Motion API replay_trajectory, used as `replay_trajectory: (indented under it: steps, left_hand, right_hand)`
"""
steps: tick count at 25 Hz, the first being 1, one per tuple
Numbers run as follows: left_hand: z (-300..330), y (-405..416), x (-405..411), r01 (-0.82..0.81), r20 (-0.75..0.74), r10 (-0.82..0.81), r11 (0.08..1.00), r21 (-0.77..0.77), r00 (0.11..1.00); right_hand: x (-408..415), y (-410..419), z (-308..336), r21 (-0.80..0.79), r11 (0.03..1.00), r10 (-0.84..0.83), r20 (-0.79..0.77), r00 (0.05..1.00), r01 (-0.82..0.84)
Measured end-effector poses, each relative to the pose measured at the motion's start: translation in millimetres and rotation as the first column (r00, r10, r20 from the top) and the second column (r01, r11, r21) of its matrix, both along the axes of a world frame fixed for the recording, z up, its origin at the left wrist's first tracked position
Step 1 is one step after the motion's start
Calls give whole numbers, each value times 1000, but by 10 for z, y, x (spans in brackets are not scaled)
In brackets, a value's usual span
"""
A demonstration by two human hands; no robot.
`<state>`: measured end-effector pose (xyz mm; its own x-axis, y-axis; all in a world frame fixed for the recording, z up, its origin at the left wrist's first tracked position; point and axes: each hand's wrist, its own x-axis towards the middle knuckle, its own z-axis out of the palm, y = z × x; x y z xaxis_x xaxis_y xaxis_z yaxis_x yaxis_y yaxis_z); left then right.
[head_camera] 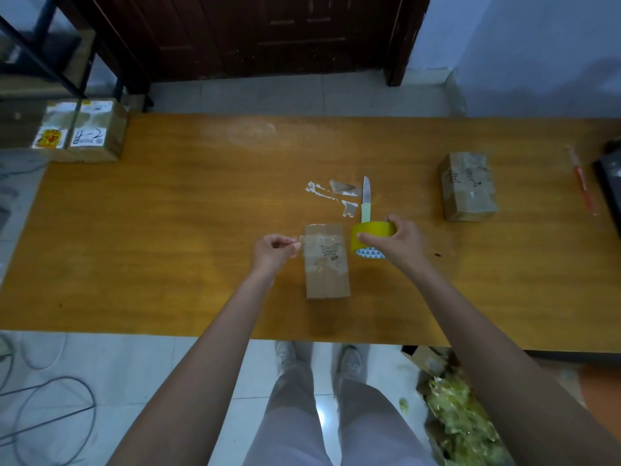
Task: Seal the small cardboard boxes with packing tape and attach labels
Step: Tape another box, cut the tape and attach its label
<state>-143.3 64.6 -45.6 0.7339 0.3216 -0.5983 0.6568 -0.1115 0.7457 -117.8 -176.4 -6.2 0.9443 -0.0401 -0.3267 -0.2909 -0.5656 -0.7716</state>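
Holding the yellow tape roll [371, 237] in my right hand [400, 242], I have my thumb on its near side and my fingers curled over the far rim, so the roll sits just off the right edge of the small cardboard box [325, 260] in front of me. My left hand [274, 250] is curled too, thumb and fingertips pinching the free end of the clear tape strip [300, 245] at the box's left edge, so the strip runs across the top of the box between my 2 hands. The box lies near the middle of the wooden table [168, 230], closer to the near edge than the far one, its top already patched with old tape and scribbled marks.

Just beyond the roll lies a knife [365, 203] with a pale green handle, blade pointing away from me, and beside it a few torn tape scraps [339, 193] stuck to the wood. A second taped box [467, 186] stands well apart toward the right end, and a red-and-white pen-like thing [581, 179] lies near the right edge. 2 labelled boxes [84, 132] sit off the table's far left corner. Bare tabletop stretches to my left and toward the far edge. By my feet, a carton of crumpled yellow-green waste [460, 415] sits under the near right edge, and cables [50, 415] loop on the tiled floor at left.
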Motion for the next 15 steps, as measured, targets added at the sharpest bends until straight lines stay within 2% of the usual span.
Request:
replay_trajectory:
  steps: [8, 15]
  left_hand:
    - [-177, -133, 60, -51, -132, 58, 997, 58, 990]
    - [-220, -232, 114, -102, -179, 105, 994, 24, 978]
  right_hand:
    - [-29, 79, -194, 45, 999, -15, -41, 999, 17]
    - [-38, 103, -284, 28, 999, -43, -84, 996, 45]
